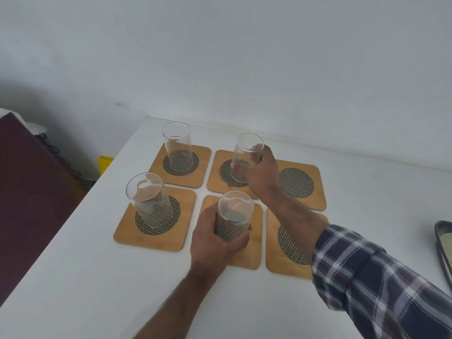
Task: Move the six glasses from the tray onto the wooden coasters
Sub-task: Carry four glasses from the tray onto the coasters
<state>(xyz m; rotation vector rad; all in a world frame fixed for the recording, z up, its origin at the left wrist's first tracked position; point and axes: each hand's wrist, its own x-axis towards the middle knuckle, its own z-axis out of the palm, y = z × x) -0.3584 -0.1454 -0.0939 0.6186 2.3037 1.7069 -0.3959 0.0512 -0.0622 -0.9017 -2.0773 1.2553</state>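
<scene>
Several square wooden coasters with dark woven round centres lie in two rows on the white table. A clear glass stands on the back left coaster. Another glass stands on the front left coaster. My left hand grips a glass standing on the front middle coaster. My right hand grips a glass on the back middle coaster. The back right coaster and the front right coaster are bare. The tray shows only its corner at the right edge.
The white table meets a white wall at the back; its left edge drops off beside a dark maroon surface. A yellow object sits below the table's left edge. A plaid sleeve covers my right forearm.
</scene>
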